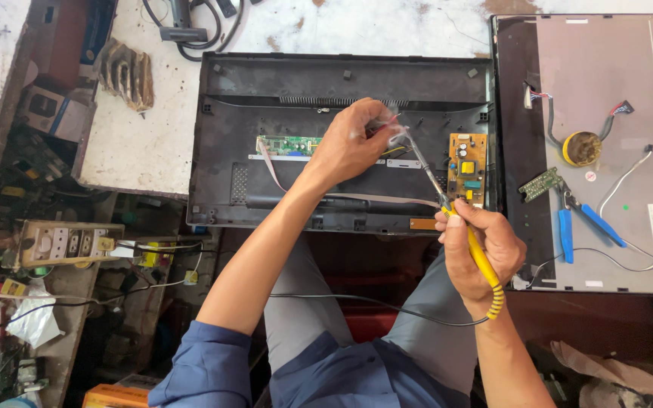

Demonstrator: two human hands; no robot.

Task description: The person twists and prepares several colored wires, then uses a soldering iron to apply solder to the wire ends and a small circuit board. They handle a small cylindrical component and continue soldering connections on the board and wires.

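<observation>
Yellow-handled soldering iron (471, 243) sits gripped in the right hand (481, 253), tip angled up toward the left hand (353, 142), whose fingers (378, 121) pinch thin red wires (388, 127), mostly hidden, above the black plastic monitor shell (341, 140).

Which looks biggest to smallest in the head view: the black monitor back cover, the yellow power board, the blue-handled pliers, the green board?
1. Black monitor back cover
2. Blue-handled pliers
3. Yellow power board and green board: these look close in area, so I will not rank them.
</observation>
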